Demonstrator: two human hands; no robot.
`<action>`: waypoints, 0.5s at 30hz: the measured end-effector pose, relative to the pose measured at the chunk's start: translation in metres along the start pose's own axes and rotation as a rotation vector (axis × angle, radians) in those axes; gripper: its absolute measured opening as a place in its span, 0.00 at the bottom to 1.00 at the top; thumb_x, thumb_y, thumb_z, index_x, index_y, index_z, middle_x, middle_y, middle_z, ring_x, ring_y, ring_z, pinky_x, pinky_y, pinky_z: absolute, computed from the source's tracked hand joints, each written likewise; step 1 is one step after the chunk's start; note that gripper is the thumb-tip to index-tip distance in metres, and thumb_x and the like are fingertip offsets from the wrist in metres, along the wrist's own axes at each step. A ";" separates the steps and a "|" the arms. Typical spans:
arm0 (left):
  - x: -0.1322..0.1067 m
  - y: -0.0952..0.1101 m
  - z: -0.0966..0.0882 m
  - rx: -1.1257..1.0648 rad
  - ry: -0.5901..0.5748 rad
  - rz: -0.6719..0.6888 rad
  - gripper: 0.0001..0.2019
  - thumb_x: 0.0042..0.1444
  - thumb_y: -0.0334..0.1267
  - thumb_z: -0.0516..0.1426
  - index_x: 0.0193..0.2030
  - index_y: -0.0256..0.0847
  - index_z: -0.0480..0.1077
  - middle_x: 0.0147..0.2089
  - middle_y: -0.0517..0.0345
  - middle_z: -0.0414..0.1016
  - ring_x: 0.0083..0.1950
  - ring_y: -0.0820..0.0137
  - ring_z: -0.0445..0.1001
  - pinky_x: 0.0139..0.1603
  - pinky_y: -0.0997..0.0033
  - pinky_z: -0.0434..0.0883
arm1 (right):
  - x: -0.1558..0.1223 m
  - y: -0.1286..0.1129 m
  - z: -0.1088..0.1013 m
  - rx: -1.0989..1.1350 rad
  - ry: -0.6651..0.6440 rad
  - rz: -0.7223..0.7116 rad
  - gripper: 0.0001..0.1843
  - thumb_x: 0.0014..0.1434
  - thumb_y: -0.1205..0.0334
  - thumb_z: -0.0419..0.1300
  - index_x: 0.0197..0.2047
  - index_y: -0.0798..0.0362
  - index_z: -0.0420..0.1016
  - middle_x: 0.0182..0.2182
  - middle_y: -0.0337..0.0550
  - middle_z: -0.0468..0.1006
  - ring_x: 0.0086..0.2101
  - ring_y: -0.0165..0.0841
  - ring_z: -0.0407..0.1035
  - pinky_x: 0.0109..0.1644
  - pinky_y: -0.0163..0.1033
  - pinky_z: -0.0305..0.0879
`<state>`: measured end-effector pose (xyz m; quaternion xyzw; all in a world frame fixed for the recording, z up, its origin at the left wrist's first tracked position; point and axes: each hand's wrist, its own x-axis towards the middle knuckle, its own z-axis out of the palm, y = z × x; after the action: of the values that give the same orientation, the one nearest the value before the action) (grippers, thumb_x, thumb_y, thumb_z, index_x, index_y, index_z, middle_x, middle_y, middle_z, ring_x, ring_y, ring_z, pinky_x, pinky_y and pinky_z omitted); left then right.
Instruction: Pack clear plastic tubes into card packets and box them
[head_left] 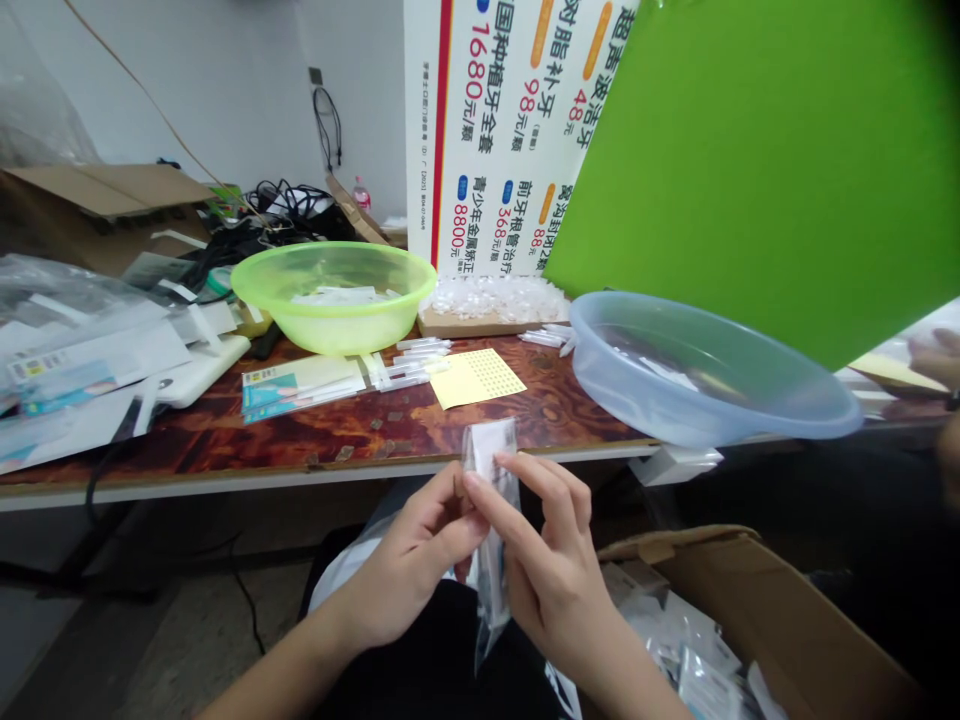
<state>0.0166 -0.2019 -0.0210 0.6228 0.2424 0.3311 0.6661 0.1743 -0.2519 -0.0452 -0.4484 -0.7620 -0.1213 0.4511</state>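
Both hands meet over my lap, just in front of the table edge, around a narrow clear plastic packet [491, 440] with something white inside. My left hand [420, 555] pinches its left side between thumb and fingers. On the packet's face and right side lie the fingers of my right hand [551, 550], index finger bent toward the left fingertips. The packet stands roughly upright, its loose lower end hanging below the hands. Fingers cover its middle, and what exactly is inside cannot be made out. Beyond it on the table is a yellow sheet of small stickers [476, 378].
A green basin [334, 335] and a blue basin [712, 410] hold pale pieces. Between them are small clear parts on cardboard [495, 300], slim white tubes [416, 360] and printed packages [300, 385]. An open carton [765, 590] of packets stands lower right. Another person's hand [937, 355] shows far right.
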 end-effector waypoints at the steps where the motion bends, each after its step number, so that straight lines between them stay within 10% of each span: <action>1: 0.000 0.000 -0.001 0.017 -0.015 -0.010 0.11 0.62 0.47 0.57 0.42 0.42 0.67 0.31 0.65 0.60 0.29 0.76 0.60 0.31 0.76 0.63 | 0.000 0.001 0.000 0.001 -0.004 -0.006 0.34 0.59 0.84 0.48 0.65 0.50 0.62 0.60 0.51 0.57 0.58 0.45 0.52 0.62 0.51 0.53; 9: -0.001 -0.005 0.000 -0.006 -0.139 -0.100 0.11 0.61 0.44 0.57 0.35 0.40 0.62 0.29 0.65 0.60 0.28 0.76 0.62 0.31 0.75 0.63 | -0.001 0.008 0.004 0.132 0.000 0.150 0.31 0.65 0.76 0.46 0.65 0.40 0.60 0.64 0.47 0.49 0.64 0.44 0.48 0.64 0.54 0.53; 15: 0.002 -0.018 0.002 -0.205 -0.141 -0.085 0.12 0.60 0.46 0.59 0.37 0.40 0.63 0.30 0.63 0.66 0.27 0.75 0.65 0.30 0.75 0.65 | -0.004 0.018 0.008 0.726 0.180 0.785 0.29 0.67 0.52 0.54 0.68 0.36 0.49 0.60 0.46 0.63 0.54 0.39 0.65 0.57 0.48 0.65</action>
<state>0.0222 -0.2023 -0.0388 0.5624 0.1858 0.2811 0.7551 0.1849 -0.2388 -0.0574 -0.5024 -0.4885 0.2894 0.6521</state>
